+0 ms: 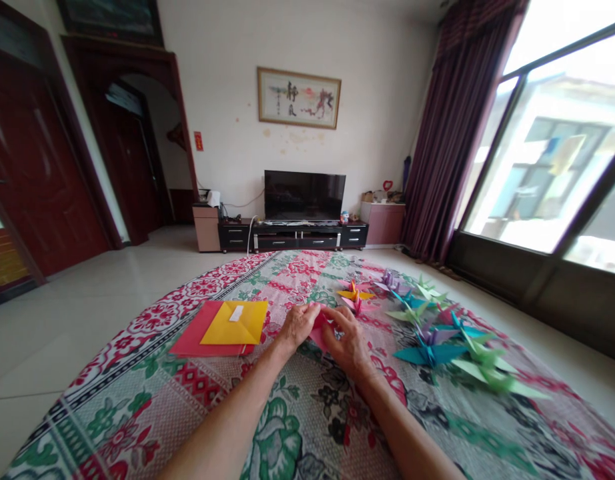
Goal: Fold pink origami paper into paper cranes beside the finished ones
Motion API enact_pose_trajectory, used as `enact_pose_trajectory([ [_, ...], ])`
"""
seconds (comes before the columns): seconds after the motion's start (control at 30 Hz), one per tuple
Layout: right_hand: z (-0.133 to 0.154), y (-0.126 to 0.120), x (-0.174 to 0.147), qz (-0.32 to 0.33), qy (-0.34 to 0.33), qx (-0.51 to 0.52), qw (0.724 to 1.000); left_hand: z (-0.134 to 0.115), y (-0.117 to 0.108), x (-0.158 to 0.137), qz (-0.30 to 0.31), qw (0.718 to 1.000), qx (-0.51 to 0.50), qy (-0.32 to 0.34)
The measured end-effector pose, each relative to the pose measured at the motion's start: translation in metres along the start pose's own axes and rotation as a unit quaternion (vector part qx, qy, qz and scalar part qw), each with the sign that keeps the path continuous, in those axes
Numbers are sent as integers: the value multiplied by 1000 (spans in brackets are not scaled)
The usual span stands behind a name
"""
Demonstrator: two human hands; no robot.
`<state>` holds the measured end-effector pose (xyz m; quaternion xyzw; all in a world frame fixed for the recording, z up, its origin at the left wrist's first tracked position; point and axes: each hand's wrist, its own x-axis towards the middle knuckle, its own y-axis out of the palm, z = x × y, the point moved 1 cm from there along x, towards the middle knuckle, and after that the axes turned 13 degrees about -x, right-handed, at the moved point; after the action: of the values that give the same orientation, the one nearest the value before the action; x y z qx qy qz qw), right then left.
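Observation:
Between my hands, over the middle of the table, is a partly folded piece of pink paper (318, 335). My left hand (298, 325) pinches its upper left edge with closed fingers. From the other side, my right hand (348, 339) grips the same paper, thumb and fingers bent around it. Part of the paper is hidden by the fingers, so its exact folded shape is unclear. To the left lies a stack of red paper sheets (197, 330), with a yellow paper envelope (242, 327) bearing a small white label on top.
Several folded paper cranes stand right of my hands, among them a blue crane (430, 353), a green crane (487, 363) and an orange crane (356, 292). A flowered tablecloth (277, 427) covers the round table. Beyond stands a television (305, 195) on a low cabinet.

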<state>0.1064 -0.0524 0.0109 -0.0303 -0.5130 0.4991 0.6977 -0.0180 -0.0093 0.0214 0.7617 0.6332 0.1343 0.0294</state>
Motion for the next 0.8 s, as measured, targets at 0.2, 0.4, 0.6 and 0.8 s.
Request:
enact_pose_trajectory([
  [0.2,3,6,1,0,207,145,968,-3,-2,3,-64,984,148,76],
  [0.4,12,14,1,72,332,353,872,2,5,1,-49,989,108,93],
  [0.6,5,15,-1,57,332,459,822,2,3,-1,-78,978,144,131],
  [0.8,-5,10,3,38,356,430,829,0,-2,0,-82,966,208,130],
])
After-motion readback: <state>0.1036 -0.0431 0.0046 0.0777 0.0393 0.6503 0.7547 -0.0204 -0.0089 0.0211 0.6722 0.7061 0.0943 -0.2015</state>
